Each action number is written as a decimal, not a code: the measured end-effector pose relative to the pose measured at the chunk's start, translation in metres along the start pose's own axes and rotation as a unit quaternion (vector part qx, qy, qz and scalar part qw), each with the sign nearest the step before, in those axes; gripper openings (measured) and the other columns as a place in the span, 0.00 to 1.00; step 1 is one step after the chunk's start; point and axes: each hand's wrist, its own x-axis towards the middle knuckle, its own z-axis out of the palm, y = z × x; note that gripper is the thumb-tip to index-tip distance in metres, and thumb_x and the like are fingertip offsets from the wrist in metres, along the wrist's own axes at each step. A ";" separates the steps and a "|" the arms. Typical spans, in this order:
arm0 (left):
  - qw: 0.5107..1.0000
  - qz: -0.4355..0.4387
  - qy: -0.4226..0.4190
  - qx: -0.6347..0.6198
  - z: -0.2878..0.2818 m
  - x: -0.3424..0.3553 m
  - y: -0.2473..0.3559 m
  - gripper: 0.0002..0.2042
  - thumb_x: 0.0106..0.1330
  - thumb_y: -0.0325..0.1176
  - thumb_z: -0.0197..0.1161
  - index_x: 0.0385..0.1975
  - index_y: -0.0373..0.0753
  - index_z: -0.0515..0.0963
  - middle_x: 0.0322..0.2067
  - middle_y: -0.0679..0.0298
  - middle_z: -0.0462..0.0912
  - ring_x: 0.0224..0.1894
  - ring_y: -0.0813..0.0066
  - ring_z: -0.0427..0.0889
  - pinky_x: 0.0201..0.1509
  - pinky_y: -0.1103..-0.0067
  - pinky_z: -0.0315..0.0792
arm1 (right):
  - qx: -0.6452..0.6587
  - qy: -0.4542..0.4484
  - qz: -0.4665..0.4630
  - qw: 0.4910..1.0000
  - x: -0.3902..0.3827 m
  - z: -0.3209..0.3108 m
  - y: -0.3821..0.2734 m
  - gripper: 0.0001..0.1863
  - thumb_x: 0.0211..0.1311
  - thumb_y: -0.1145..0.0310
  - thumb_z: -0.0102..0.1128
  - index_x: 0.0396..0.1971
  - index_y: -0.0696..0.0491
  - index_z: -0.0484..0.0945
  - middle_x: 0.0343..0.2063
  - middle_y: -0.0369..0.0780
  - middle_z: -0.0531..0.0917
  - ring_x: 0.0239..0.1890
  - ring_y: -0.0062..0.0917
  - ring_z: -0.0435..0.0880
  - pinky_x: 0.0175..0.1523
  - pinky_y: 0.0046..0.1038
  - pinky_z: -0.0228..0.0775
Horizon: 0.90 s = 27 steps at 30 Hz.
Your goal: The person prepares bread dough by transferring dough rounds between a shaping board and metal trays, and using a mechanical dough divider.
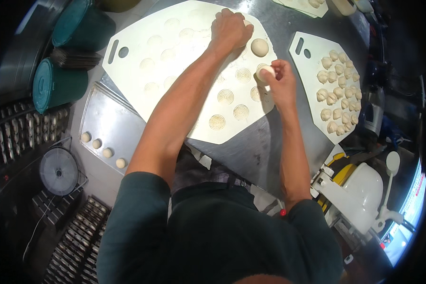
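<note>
A large white board (203,71) with rings of concentric circles lies on the metal table. At its far edge my left hand (231,31) is closed, fingers curled down; a pale rounded edge of a dough ball (247,22) shows beside them, mostly hidden. Between the thumb and fingers of my right hand (283,85) is another dough ball (264,72), at the board's right edge. One more round dough ball (259,47) rests on the board between my two hands, touched by neither.
Rows of shaped dough pieces (336,90) cover a second white board (312,52) on the right. A metal tray (106,118) with several dough balls is at left, near green lidded bins (57,87) and a round fan (58,171). A white machine (359,194) stands at lower right.
</note>
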 end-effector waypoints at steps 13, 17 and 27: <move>0.887 -0.101 0.000 -0.450 -0.081 -0.183 0.017 0.18 0.59 0.34 0.74 0.47 0.37 0.79 0.42 0.63 0.84 0.42 0.76 0.82 0.47 0.78 0.78 | -0.132 -0.083 0.020 0.988 0.113 -0.001 0.026 0.22 0.55 0.57 0.76 0.42 0.56 0.82 0.33 0.37 0.84 0.33 0.20 0.79 0.39 0.24 0.73; 0.911 -0.086 0.078 -0.395 -0.130 -0.285 -0.009 0.15 0.58 0.28 0.72 0.45 0.39 0.80 0.42 0.62 0.82 0.46 0.72 0.82 0.49 0.76 0.78 | -0.196 -0.080 -0.007 0.977 0.098 -0.003 0.001 0.21 0.55 0.60 0.76 0.42 0.55 0.78 0.27 0.34 0.78 0.22 0.16 0.70 0.28 0.21 0.62; 0.850 -0.453 0.112 -0.244 -0.100 -0.412 -0.259 0.21 0.61 0.38 0.74 0.51 0.36 0.80 0.49 0.56 0.84 0.48 0.67 0.84 0.52 0.74 0.78 | -0.012 -0.214 -0.152 0.965 -0.076 0.096 -0.103 0.12 0.63 0.73 0.69 0.43 0.56 0.76 0.39 0.42 0.84 0.32 0.18 0.77 0.38 0.20 0.70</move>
